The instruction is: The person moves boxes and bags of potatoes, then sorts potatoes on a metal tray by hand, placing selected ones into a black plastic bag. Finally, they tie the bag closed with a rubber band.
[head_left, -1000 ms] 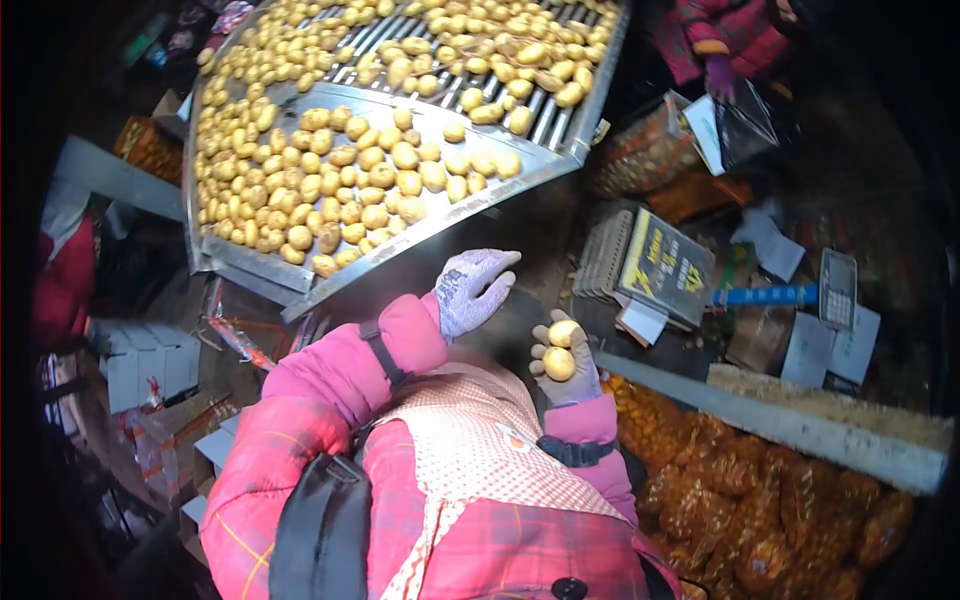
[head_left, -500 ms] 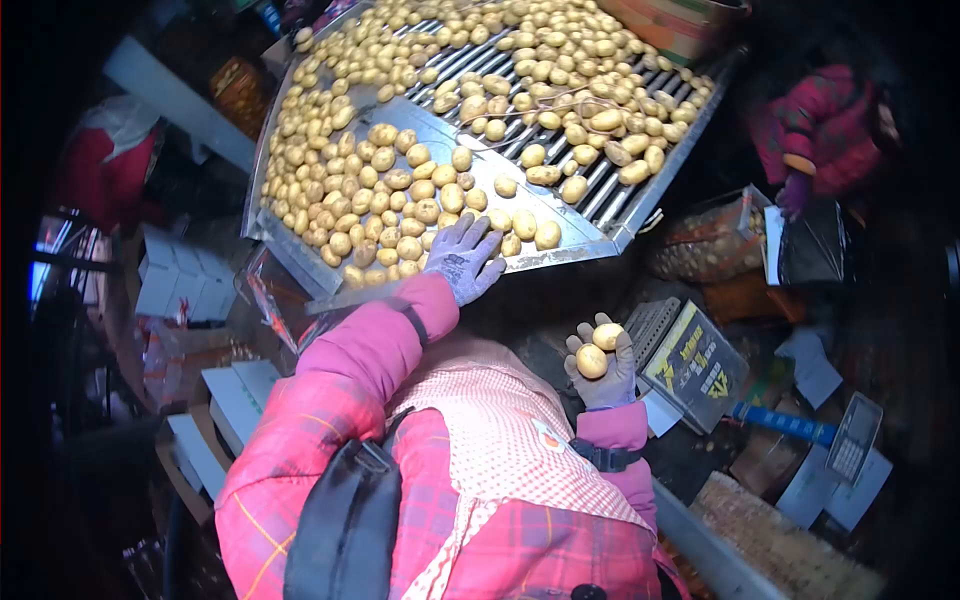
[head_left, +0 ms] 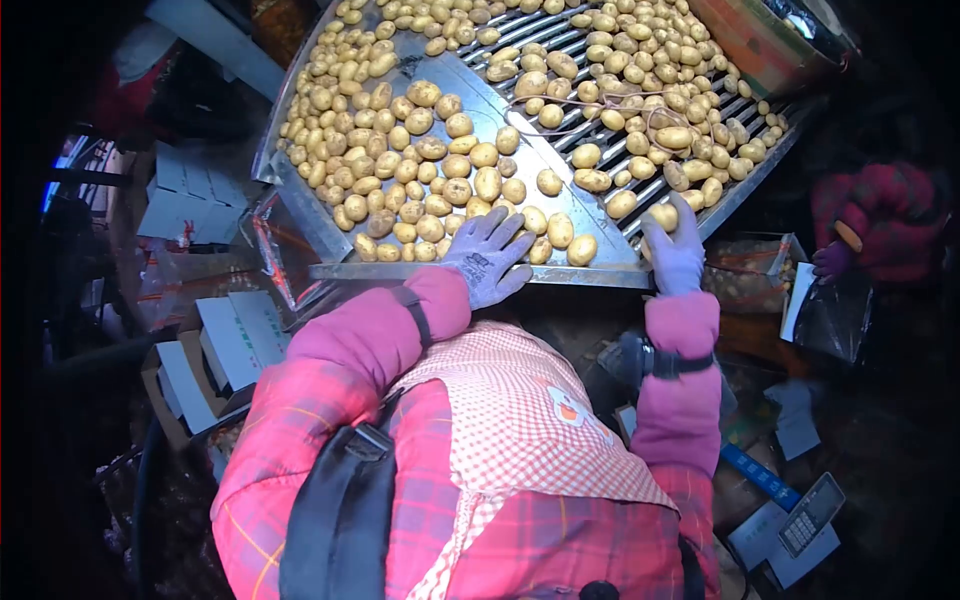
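Observation:
My left hand [head_left: 487,257], in a grey-purple glove, lies with fingers spread at the front edge of a metal sorting table [head_left: 590,278]. Its fingertips touch the nearest potatoes [head_left: 487,183] of a dense heap on the sheet-metal part. Over the corner where the sheet meets the rollers, my gloved right hand [head_left: 678,258] has its fingers curled round a potato [head_left: 661,216]. Whether a second one sits in that palm cannot be seen. Several loose potatoes [head_left: 560,230] lie between the two hands.
Metal rollers [head_left: 640,180] carry more potatoes and a thin cord. A carton [head_left: 735,40] stands at the back right. White boxes [head_left: 190,205] are stacked at left. Another person [head_left: 885,215] works at far right, beside a bag of potatoes [head_left: 750,275]. A calculator [head_left: 811,514] lies at lower right.
My right hand, which held two potatoes palm up low on the right, has moved up to the table's edge. The left hand stays spread at the heap. The view has shifted.

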`<state>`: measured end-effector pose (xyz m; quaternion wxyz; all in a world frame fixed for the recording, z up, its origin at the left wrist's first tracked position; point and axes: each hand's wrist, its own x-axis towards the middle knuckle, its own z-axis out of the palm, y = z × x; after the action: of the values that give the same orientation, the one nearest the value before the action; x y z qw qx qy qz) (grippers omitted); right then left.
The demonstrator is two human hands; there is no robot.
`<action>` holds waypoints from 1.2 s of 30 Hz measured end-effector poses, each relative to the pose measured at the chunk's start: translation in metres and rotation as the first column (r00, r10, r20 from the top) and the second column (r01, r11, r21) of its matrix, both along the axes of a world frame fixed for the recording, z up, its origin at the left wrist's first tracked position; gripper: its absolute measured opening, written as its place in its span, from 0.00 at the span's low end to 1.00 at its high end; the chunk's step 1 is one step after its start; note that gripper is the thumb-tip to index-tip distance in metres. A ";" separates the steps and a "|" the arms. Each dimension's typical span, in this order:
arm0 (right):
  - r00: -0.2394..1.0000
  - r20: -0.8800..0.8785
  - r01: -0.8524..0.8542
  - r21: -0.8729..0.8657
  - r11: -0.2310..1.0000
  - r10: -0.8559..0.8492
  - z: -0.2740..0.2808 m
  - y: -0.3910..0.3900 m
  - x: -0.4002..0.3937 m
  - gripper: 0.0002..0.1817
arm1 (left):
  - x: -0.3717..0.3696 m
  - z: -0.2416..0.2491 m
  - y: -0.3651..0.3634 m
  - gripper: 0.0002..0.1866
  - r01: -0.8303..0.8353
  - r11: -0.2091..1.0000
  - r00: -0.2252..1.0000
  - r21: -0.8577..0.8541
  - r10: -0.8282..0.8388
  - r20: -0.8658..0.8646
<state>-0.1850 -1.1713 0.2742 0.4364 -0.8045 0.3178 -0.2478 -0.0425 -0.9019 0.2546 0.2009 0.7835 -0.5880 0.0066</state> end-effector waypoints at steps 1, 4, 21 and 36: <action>0.992 -0.126 -0.011 -0.221 0.975 -0.018 -0.003 -0.007 0.012 0.33 | 0.001 0.001 0.000 0.27 0.007 1.000 1.000 -0.003 -0.007 0.004; 0.921 -0.382 -0.167 -0.556 0.814 -0.072 -0.052 -0.027 0.026 0.35 | 0.004 0.001 0.002 0.27 0.009 1.000 0.999 -0.022 -0.010 -0.041; 0.755 -0.500 -0.155 -0.766 0.624 -0.425 -0.005 -0.102 0.157 0.18 | 0.016 -0.014 0.006 0.30 0.013 1.000 0.985 -0.020 -0.016 -0.173; 0.553 0.708 0.085 0.477 0.875 -0.439 0.340 -0.113 0.019 0.16 | 0.022 0.015 -0.003 0.24 0.040 0.995 0.975 -0.096 -0.060 -0.212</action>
<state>-0.1661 -1.2848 0.6139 0.6384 -0.4449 0.2496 -0.5764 -0.0208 -0.9046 0.2692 0.2987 0.7546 -0.5815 -0.0562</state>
